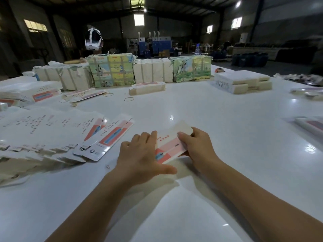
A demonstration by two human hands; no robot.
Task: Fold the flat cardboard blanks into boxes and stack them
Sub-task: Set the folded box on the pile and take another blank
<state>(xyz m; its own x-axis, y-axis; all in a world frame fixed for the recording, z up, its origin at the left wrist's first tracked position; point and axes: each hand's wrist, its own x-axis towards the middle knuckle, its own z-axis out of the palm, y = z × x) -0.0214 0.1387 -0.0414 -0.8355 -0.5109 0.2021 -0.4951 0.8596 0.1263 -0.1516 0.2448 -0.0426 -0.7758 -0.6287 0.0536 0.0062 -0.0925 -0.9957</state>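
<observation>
Glossy white counter (227,130), smooth, with lamp glare on its surface.

Blank (172,143): thin flat card, white with pink and red panels and a blue strip, rounded far corner. It lies near the middle of the counter, toward the near edge, tilted up slightly at its far end.

Left hand (143,154): fingers fairly straight and spread, laid over the blank's left part, thumb stretched out along its near edge. A pressing hold, not a curled one.

Right hand (195,145): grip closed on the blank's right edge, fingers bent over the top, thumb hidden beneath.

Fan of blanks (52,137) toward the left edge: many flat overlapping cards, printed faces up, cut tabs showing along the near side.

One folded box (147,88), long and rectangular, sits toward the far edge. Two thin rubber bands (129,99) lie just before it.

Bundles (150,70) line the far edge: blocky packs, some wrapped in torn white paper and tape, some in bright printed paper.

White stack (243,82) of squared slabs toward the far right corner.
</observation>
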